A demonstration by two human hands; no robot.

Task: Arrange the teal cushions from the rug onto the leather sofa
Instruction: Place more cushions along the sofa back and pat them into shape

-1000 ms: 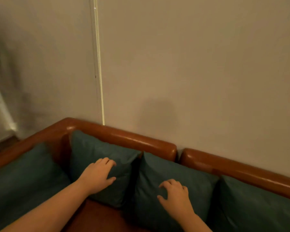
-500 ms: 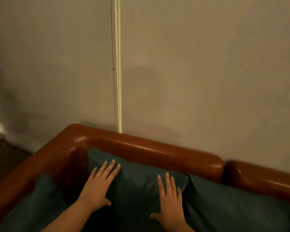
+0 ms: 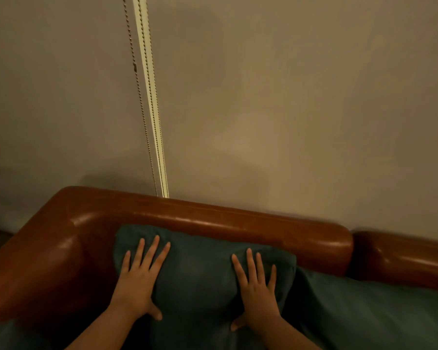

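Both palms flat on it: left hand (image 3: 137,281) and right hand (image 3: 257,286), fingers straight and spread, press the teal cushion (image 3: 197,269) against the leather sofa (image 3: 213,221) backrest, second cushion (image 3: 364,306) touching its right.

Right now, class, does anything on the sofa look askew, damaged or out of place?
Nothing stands out. The cushion leans against the sofa back, with the left hand and right hand pressed flat on it. Its right edge appears to overlap the next cushion, a slight untidiness at most.
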